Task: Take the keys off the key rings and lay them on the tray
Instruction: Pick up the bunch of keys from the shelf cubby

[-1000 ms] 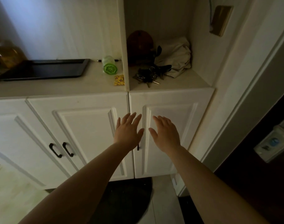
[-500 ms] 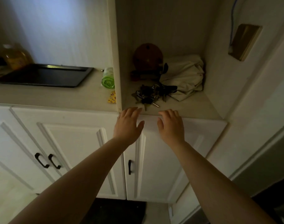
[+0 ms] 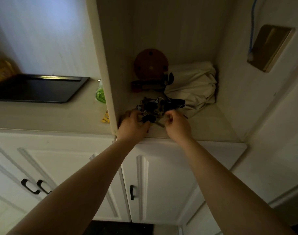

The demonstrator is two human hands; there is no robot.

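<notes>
A dark bunch of keys (image 3: 155, 106) on rings lies on the shelf of a cream alcove. My left hand (image 3: 134, 124) reaches in at the bunch's left side, its fingers curled around the nearest keys. My right hand (image 3: 177, 123) is at the right side, fingers pinched on a part of the bunch. The exact grip is hard to make out in the dim light. A black tray (image 3: 38, 88) sits on the counter to the left, beyond the alcove's side wall (image 3: 107, 82).
A folded beige cloth (image 3: 194, 85) and a round brown wooden object (image 3: 150, 64) stand behind the keys. A green roll (image 3: 100, 94) and a yellow packet (image 3: 105, 117) lie by the divider. A yellow bottle (image 3: 1, 68) is far left. White cabinet doors (image 3: 161, 180) are below.
Both hands have risen from in front of the cabinet doors, passed the shelf edge and closed on the key bunch. The view has moved closer and tilted up.
</notes>
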